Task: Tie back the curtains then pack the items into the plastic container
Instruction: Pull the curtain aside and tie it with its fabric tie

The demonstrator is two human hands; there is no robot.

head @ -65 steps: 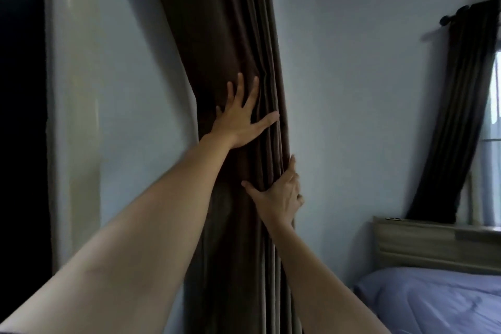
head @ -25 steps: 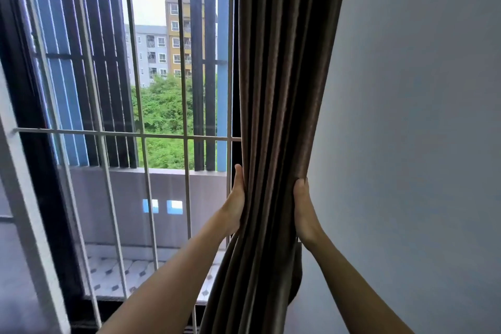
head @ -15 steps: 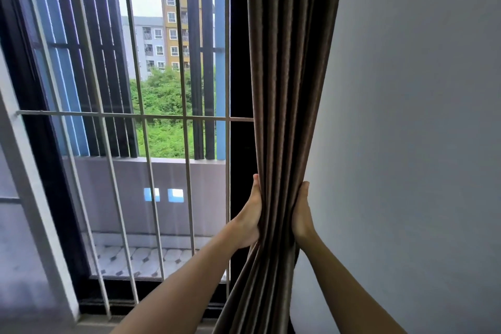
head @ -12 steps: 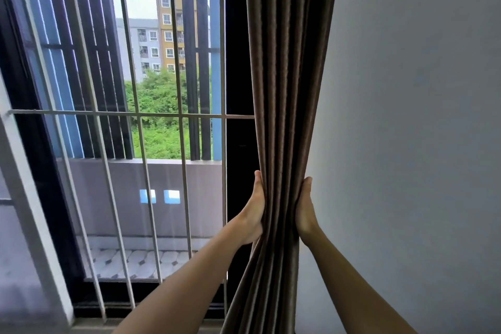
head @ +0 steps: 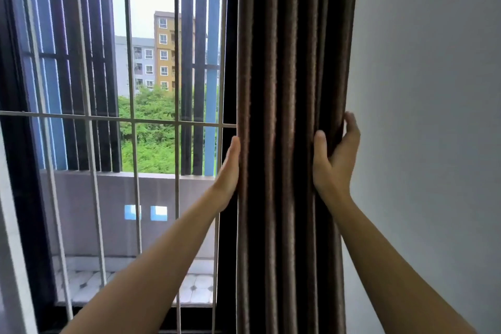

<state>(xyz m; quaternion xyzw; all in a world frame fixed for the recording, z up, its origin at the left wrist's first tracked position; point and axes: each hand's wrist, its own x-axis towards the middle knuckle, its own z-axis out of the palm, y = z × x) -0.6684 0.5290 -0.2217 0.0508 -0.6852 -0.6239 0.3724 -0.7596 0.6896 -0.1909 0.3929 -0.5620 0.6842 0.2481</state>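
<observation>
Brown curtain hangs gathered in a narrow column of vertical pleats, between the window grille on its left and the pale wall on its right. Top and bottom of the curtain are cut off by the frame edges; no rod or hem to be seen.

Left hand lies flat against the curtain's left edge, palm to the fabric, seen edge-on. Fingers straight and pointing up, pressing rather than gripping; whether any of them curl behind the folds cannot be told, since the cloth hides that side.

Right hand cups the curtain's right edge. Thumb sits on the front of the pleats, fingers wrap round the back and are mostly hidden; only one tip shows above the edge. Loose grasp on the outer folds, not a tight fist.

Both forearms rise from the bottom corners, elbows out of frame.

Beyond the grille: dark vertical slats, a balcony wall, green trees, apartment blocks, all slightly soft. Plastic container and other items are not in view.
</observation>
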